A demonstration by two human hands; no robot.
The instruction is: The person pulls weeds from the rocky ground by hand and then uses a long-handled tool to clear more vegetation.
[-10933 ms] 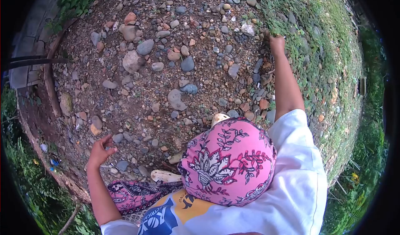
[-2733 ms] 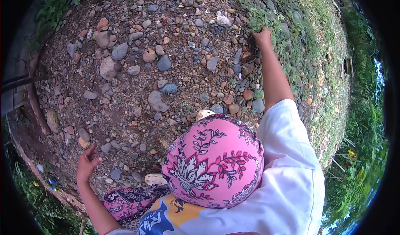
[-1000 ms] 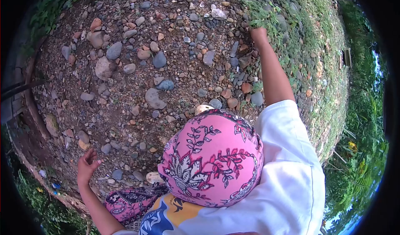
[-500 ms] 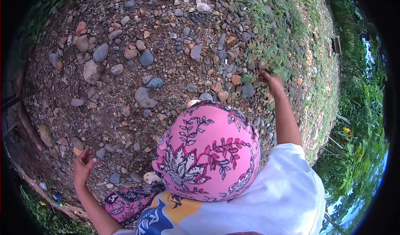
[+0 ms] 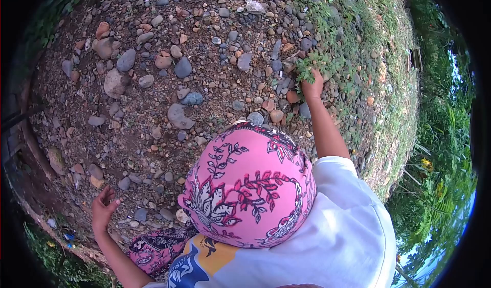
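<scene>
Green, small-leaved weeds (image 5: 318, 63) jut from the clenched right grip (image 5: 313, 87); left grip (image 5: 104, 209) gapes, empty.

partial lettering "CTRIC" (image 5: 179, 262) on the blue print (image 5: 193, 264) of a white shirt (image 5: 332, 221), other letters unclear

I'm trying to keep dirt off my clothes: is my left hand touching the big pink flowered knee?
Apart. The head view shows a stretch of stony ground between the left hand and the pink flowered knee.
</scene>
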